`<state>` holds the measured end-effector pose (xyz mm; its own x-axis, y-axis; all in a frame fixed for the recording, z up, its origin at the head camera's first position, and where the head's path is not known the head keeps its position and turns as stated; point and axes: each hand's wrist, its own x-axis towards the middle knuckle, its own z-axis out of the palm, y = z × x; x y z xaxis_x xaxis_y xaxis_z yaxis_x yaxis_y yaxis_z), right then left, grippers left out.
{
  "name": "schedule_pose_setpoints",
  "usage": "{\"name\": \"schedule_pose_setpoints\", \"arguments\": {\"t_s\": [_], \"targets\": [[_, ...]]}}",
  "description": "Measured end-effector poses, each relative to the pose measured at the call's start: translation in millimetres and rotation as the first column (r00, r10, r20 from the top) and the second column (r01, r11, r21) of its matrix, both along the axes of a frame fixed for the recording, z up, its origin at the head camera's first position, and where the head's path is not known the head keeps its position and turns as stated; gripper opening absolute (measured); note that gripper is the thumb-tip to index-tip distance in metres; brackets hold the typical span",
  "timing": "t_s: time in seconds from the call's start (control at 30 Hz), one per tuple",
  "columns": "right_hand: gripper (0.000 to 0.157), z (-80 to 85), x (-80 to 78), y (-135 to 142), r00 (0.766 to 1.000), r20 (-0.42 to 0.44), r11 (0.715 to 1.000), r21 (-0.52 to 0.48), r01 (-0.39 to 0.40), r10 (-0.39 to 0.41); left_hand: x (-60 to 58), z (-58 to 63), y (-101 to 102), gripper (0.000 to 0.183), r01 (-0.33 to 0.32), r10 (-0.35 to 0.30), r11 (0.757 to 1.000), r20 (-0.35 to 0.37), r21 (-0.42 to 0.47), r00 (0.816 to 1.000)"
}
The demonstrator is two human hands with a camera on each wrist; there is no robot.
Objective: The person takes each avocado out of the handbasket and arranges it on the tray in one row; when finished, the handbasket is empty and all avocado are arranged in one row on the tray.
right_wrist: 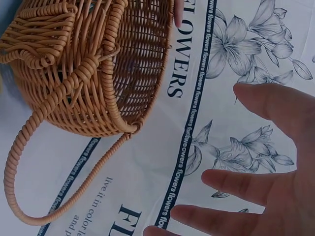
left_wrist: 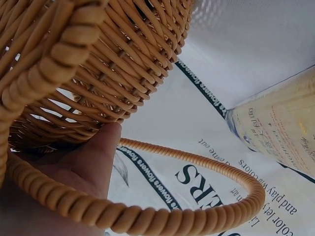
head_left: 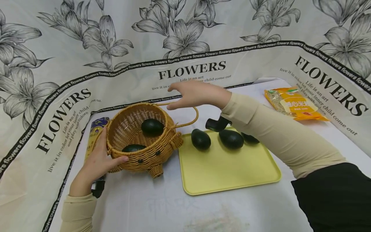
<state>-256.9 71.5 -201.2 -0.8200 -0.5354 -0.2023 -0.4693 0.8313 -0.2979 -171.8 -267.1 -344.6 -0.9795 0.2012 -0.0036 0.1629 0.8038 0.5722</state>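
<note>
A pig-shaped wicker basket stands at the left with two dark green avocados inside. My left hand lies against its left side, fingers along the outer wall and thumb stretched across the front below the rim. In the left wrist view that hand passes between a looped handle and the woven wall. Above the basket's right handle, my right hand hovers with nothing in it. Its fingers are spread in the right wrist view. Three more avocados lie on a yellow tray.
An orange food packet lies at the back right, beyond my right sleeve. Left of the basket is a blue and yellow packet, partly hidden by it. Flower-printed cloth rises behind the white table. My right forearm covers part of the tray's back corner.
</note>
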Motion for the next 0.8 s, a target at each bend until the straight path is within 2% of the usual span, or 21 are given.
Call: {"name": "schedule_pose_setpoints", "arguments": {"t_s": [0.5, 0.8], "targets": [[0.066, -1.7, 2.3, -31.1, 0.995, -0.01, 0.994, -0.026, -0.102, 0.102, 0.9, -0.5, -1.2, 0.125, -0.016, 0.016, 1.0, 0.006, 0.009, 1.0], [0.062, -11.9, -0.6, -54.7, 0.985, -0.004, 0.985, -0.005, -0.171, 0.171, 0.9, 0.7, 0.8, 0.124, -0.019, 0.019, 1.0, 0.014, 0.005, 1.0]]}}
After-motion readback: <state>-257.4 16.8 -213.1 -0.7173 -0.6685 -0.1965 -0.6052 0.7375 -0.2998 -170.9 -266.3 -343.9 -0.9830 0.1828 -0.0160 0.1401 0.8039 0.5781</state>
